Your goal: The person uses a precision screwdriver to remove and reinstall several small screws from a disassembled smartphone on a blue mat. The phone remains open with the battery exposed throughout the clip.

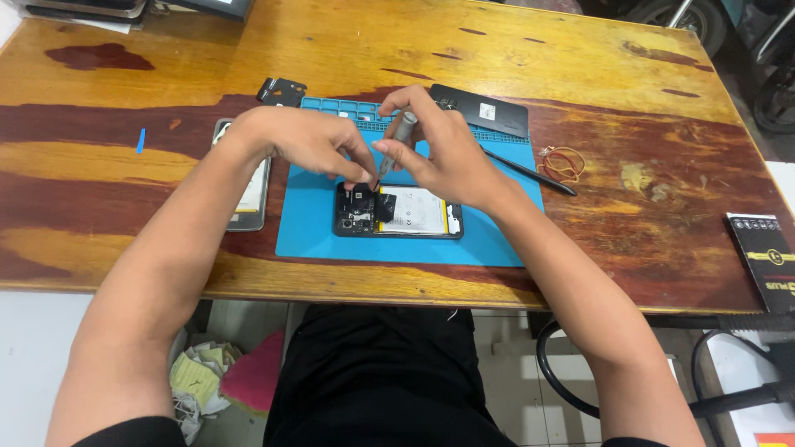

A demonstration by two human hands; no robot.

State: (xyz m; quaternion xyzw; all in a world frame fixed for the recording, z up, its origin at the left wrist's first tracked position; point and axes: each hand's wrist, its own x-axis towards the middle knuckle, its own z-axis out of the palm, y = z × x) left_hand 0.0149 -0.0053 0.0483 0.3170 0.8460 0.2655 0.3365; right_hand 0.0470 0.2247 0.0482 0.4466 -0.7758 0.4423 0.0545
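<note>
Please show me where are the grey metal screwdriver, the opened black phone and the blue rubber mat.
grey metal screwdriver (403, 131): head view, on its handle.
opened black phone (414, 211): head view, on its white battery.
blue rubber mat (306, 223): head view, on its bare left part.

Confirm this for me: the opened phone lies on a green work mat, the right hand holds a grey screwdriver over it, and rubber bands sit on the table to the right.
Not quite: the work mat is blue, not green, as the head view shows. The rest stands: the opened phone lies on it, the right hand holds a grey screwdriver over it, and rubber bands sit on the table to the right.
</note>
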